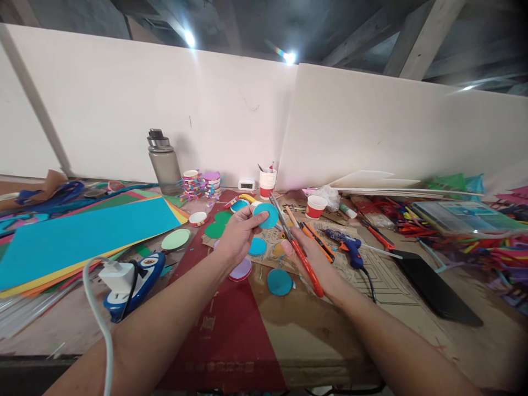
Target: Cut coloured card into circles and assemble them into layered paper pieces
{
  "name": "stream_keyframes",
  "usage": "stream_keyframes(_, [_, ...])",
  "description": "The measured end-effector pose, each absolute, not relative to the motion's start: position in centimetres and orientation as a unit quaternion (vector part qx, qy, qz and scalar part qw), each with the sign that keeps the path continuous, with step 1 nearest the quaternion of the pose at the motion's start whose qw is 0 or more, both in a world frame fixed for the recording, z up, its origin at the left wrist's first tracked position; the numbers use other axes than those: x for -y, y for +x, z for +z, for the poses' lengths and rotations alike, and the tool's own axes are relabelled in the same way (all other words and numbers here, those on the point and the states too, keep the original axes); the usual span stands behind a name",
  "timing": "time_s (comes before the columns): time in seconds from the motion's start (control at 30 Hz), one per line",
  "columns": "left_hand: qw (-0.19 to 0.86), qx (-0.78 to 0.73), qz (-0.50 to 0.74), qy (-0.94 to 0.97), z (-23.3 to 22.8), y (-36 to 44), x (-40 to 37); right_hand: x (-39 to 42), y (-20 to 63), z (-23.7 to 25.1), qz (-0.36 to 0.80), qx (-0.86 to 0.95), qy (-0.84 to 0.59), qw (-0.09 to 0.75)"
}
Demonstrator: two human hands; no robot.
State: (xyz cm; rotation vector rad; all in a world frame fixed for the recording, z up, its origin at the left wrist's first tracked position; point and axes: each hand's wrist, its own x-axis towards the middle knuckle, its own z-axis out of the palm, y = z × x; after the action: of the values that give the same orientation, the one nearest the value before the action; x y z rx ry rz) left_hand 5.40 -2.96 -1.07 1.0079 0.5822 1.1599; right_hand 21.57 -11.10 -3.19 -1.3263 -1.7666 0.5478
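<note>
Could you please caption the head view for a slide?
Left hand holds a blue paper disc; right hand holds red-handled scissors.

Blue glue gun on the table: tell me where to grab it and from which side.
Take the glue gun by its blue handle, the thick part where the black cord leaves, coming from above and the right. It lies flat with its nozzle pointing left toward the orange cutters, so that side is crowded; the right hand is nearest.

white wall panels [231,110] | dark rafters [416,38] | 2 ceiling lights [289,56]
</note>
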Motion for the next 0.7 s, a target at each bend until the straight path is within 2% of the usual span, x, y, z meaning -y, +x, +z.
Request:
stream_keyframes(0.3, [0.750,-0.234,0.535,0.310,-1.0,6.1,3.4,11.5,21.0,-2.9,0.243,0.687,-0.540,0.420])
stream_keyframes(0.7, [0.733,-0.237,0.545,0.330,-0.9,6.5,4.1,11.5,20.7,-2.9,0.251,0.674,-0.533,0.447])
